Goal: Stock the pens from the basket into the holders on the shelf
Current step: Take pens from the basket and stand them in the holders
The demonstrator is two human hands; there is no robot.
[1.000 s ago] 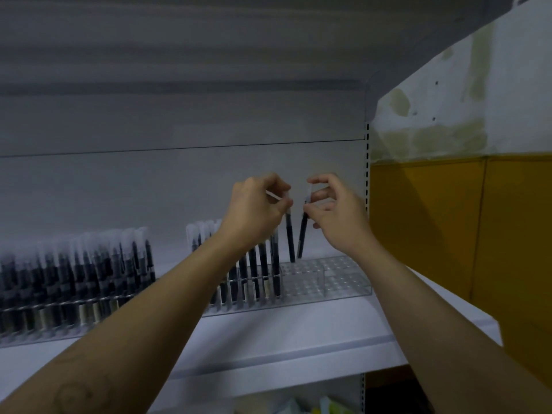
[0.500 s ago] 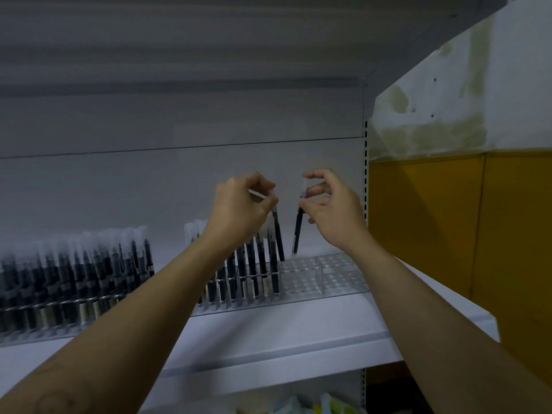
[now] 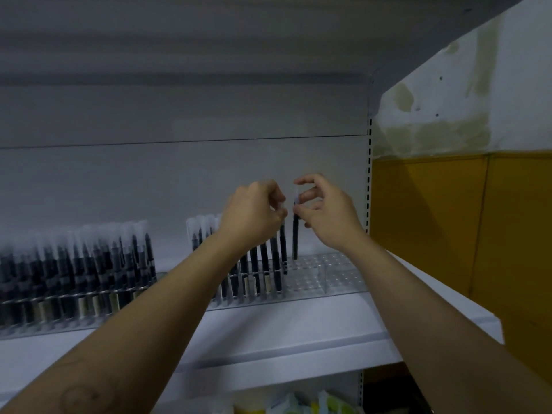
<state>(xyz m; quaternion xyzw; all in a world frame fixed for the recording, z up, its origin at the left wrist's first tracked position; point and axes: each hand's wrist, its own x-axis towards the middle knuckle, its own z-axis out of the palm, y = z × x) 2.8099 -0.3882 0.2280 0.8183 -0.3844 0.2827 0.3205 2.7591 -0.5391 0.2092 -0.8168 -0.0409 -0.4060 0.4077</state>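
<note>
Pens (image 3: 263,264) with black barrels and frosted clear caps stand upright in rows in a clear plastic perforated holder (image 3: 331,273). It sits toward the right end of the white metal shelf (image 3: 298,327), close to its back panel. The pens fill the holder's left part, and its right part shows bare holes.

The right hand (image 3: 328,216) is raised over the right edge of the filled rows. Its thumb and fingers (image 3: 309,195) are clamped on the capped top of one black pen (image 3: 295,240). This pen hangs nearly upright with its lower tip at the holder's holes; whether it is already seated I cannot tell.

The left hand (image 3: 254,212) is just beside the right and almost touches it. Its fingers are curled together and pinch the cap of a second black pen (image 3: 283,245), which stands upright at the end of the filled rows.

A second clear holder (image 3: 74,297) near the shelf's left end, apart from the first, is packed with the same kind of pens.

At the shelf's right edge a slotted metal upright (image 3: 369,174) meets a wall (image 3: 448,234) that is yellow below and stained white above. Under the shelf's front edge are blurred pale and yellow-green packages (image 3: 298,403).
</note>
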